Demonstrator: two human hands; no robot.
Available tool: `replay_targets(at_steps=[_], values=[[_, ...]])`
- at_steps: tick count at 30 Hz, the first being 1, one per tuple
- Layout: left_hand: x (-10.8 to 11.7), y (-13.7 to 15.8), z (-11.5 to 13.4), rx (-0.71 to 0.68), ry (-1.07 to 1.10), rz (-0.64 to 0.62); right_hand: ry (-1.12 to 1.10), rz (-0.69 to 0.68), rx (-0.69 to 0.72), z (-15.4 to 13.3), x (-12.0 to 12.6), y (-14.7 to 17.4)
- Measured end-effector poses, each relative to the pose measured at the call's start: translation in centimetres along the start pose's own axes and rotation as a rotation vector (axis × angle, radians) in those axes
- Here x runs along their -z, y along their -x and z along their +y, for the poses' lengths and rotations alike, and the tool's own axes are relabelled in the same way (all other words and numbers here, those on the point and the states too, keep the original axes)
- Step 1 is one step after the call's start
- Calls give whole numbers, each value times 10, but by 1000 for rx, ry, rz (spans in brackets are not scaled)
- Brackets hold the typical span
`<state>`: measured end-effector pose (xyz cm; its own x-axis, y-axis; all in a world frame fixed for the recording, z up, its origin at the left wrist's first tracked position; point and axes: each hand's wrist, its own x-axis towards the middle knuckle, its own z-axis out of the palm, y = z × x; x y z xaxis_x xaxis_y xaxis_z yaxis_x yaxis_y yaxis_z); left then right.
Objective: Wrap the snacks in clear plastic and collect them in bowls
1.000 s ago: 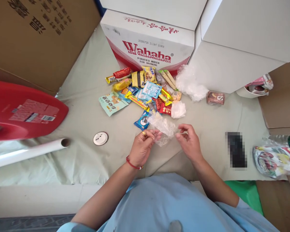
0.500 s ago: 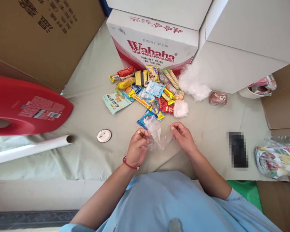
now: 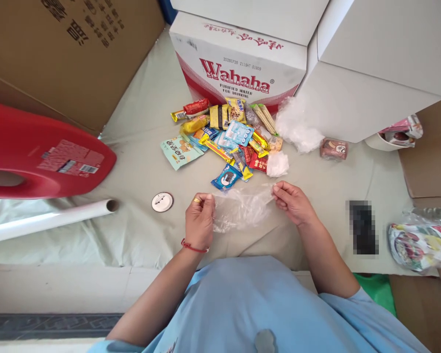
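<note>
A clear plastic bag (image 3: 244, 210) is stretched sideways between my hands, low over the cloth. My left hand (image 3: 200, 219), with a ring and a red bracelet, pinches its left end. At the other end, the thumb and fingers of my right hand (image 3: 292, 200) grip the bag's upper right corner. Just beyond the bag lies a blue cookie packet (image 3: 226, 177), at the near edge of a heap of small wrapped snacks (image 3: 238, 133). A folded white plastic piece (image 3: 278, 163) rests by the heap's right side.
Behind the snacks stands a Wahaba-style white and red carton (image 3: 238, 63). Crumpled clear plastic (image 3: 297, 125) lies right of it. At left are a red jug (image 3: 59, 152), a white tube (image 3: 51, 220) and a round pin badge (image 3: 162, 201). A blurred dark object (image 3: 363, 227) lies at right.
My hands have moved apart, and the bag, bunched at my left hand before, is now spread between them. My right hand has taken hold of its other end.
</note>
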<state>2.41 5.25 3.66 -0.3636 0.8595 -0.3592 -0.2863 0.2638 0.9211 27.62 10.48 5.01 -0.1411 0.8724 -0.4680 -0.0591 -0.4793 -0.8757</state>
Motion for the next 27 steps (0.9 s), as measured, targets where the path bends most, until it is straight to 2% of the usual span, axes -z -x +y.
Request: replay_targets(at_steps=[2,4,6,8,10,12,14,17,20,22,24,27], values=[[-3,0,3,44,85,13,79,131,50,6,14,4],[-8,2,7,75,119,-3,200,298,173,11,22,11],[-13,6,10,86,114,-37,302,364,325,13,24,21],[-17,9,12,100,106,-91,422,244,465,9,20,30],[-18,11,15,142,122,-146,597,26,569,4,13,36],[-16,12,20,211,175,-202,759,-174,613,2,4,37],[-13,14,25,279,249,-253,845,-271,631,7,-4,36],[-7,20,29,301,303,-302,862,-303,641,22,-15,32],[2,25,30,254,221,-320,748,-268,595,30,-21,33],[13,20,33,203,109,-338,589,-207,494,25,-19,36],[28,6,41,160,-22,-383,343,-174,304,14,-11,40],[50,-26,56,98,-218,-459,-46,-223,-48,-3,1,45]])
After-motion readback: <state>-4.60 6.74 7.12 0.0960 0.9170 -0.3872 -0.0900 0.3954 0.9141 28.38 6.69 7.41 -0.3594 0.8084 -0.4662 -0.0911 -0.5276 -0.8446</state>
